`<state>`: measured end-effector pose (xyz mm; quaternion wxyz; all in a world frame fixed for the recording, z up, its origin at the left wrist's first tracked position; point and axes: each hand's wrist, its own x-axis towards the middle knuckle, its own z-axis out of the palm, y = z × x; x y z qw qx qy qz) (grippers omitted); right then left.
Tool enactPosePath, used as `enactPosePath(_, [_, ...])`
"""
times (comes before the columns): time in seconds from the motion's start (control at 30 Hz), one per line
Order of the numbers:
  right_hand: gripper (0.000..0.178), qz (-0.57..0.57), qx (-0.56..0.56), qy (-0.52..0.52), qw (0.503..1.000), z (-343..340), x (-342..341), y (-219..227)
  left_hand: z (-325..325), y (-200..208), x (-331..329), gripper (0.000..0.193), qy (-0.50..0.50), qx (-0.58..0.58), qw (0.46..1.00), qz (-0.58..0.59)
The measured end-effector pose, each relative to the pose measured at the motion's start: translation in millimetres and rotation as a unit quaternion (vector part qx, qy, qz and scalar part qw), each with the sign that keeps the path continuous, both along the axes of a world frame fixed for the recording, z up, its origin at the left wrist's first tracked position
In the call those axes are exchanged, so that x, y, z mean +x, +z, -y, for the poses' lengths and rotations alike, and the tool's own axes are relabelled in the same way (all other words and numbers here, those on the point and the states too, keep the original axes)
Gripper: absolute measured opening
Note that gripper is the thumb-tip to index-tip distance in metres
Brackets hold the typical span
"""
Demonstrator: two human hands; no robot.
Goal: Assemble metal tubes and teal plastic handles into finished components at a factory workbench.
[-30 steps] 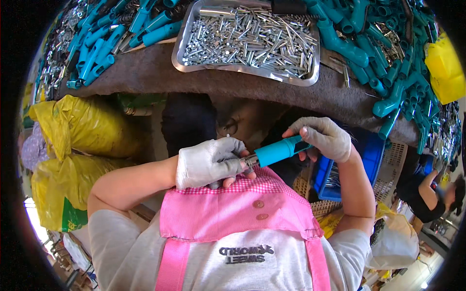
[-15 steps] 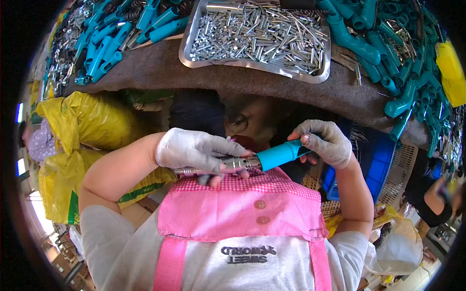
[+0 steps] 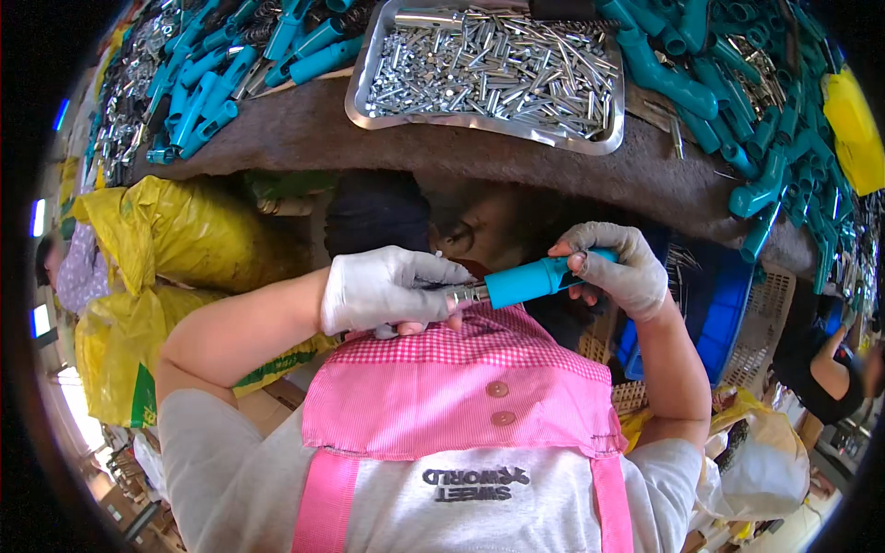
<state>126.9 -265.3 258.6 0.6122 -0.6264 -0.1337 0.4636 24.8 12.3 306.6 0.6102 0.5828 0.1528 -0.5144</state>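
Above my lap, both gloved hands hold one two-part piece. My left hand (image 3: 396,290) is wrapped round the shiny metal tube (image 3: 468,295), and its fingers cover most of it. The tube's right end meets the open end of a teal plastic sleeve (image 3: 522,281); whether it sits inside cannot be made out. My right hand (image 3: 619,267) pinches the sleeve's far right end between thumb and fingers. The gloves are greyish white, and some fingertips show bare.
A metal tray (image 3: 604,140) full of small steel pins sits on the brown-covered bench (image 3: 304,124). Teal plastic parts (image 3: 207,101) pile up on both sides. Yellow sacks (image 3: 184,240) stand at left, a blue crate (image 3: 724,313) at right. Another person (image 3: 830,369) is at far right.
My left hand has shifted right along the metal tube and closed more fully round it, covering much of what showed before. The right hand and teal sleeve have stayed nearly in place.
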Motion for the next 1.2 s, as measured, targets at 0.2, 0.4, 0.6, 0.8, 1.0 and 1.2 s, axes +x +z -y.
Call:
enactPosePath(0.2, [0.032, -0.044, -0.034, -0.009, 0.998, -2, -7, 2, 17, -6, -8, 0.037, -0.063, 0.029, 0.972, 0.223])
enactPosePath(0.4, [0.036, -0.011, -0.075, -0.018, 0.997, 0, -16, 1, 25, -17, -17, 0.051, -0.155, 0.078, 0.931, 0.32])
enactPosePath(0.6, [0.036, -0.09, -0.073, -0.09, 0.989, 4, -24, 0, 32, -19, -11, 0.063, -0.185, 0.099, 0.941, 0.266])
enactPosePath(0.8, [0.035, -0.068, -0.068, -0.095, 0.991, 1, -39, -3, 38, -24, -14, 0.066, -0.19, 0.089, 0.94, 0.268])
enactPosePath(1.0, [0.035, -0.043, -0.057, -0.068, 0.995, -8, -48, -5, 38, -37, -28, 0.074, -0.142, 0.048, 0.939, 0.31])
enactPosePath(1.2, [0.034, -0.119, -0.073, -0.046, 0.989, -20, -60, -6, 38, -42, -35, 0.078, -0.157, 0.065, 0.937, 0.305])
